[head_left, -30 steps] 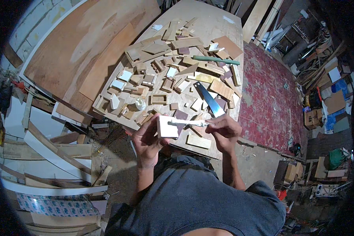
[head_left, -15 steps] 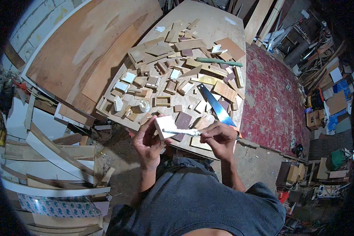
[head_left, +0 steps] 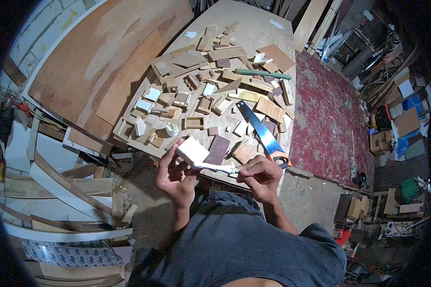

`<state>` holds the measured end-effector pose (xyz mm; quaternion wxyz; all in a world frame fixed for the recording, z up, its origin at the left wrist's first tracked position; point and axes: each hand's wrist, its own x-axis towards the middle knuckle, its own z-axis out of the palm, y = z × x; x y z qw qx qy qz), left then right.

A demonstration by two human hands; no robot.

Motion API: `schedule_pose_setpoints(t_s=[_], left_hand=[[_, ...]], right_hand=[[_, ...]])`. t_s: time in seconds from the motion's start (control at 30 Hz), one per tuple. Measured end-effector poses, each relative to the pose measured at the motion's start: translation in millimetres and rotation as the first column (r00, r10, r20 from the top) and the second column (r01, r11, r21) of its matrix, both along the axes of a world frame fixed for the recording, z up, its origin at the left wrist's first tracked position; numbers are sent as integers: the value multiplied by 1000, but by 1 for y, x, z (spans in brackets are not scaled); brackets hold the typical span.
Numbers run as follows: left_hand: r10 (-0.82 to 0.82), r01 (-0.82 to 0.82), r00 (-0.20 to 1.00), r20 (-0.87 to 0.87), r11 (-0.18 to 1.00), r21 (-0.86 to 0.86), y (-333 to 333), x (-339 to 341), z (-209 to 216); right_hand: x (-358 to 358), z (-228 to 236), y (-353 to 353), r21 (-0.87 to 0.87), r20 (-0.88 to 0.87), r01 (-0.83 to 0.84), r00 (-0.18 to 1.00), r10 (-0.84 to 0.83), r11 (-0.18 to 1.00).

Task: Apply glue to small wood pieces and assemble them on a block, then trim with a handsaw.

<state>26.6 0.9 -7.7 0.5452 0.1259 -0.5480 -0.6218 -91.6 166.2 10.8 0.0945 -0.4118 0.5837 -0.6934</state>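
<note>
My left hand [head_left: 176, 181] grips a small white-faced wooden block [head_left: 192, 151] by its edges, tilted above the near edge of the table. Pinched between the fingers of my right hand [head_left: 263, 178] is a slim paintbrush [head_left: 219, 167] coated in white. Its tip touches the block's lower corner. Just beyond my left hand, a small white pot [head_left: 171, 129] stands on the table, near a little open wooden box [head_left: 194, 123]. A flat dark brown piece [head_left: 218, 149] lies behind the brush.
Many wood offcuts cover the table [head_left: 234, 16]. A handsaw [head_left: 259, 128] with an orange handle lies near my right hand, and a green strip [head_left: 263, 73] lies farther back. Large wooden panels [head_left: 81, 62] lean at the left. Red flooring [head_left: 325, 119] stretches along the right.
The block has tilted and shifted slightly left in my left hand. The brush tip has moved from the block's face down to its lower corner, and my right hand is slightly lower.
</note>
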Motion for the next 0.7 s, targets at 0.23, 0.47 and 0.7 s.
schedule_pose_setpoints(t_s=[0.23, 0.47, 0.7], left_hand=[[61, -58, 998, 20, 994, -95, 10, 0, 3], [98, -90, 993, 70, 990, -109, 12, 8, -1], [111, -102, 989, 93, 990, -95, 16, 13, 4]], right_hand=[[9, 3, -2, -84, 307, 132, 947, -100, 988], [10, -2, 8, -28, -17, -55, 998, 54, 998], [19, -3, 1, -45, 268, 32, 963, -19, 998]])
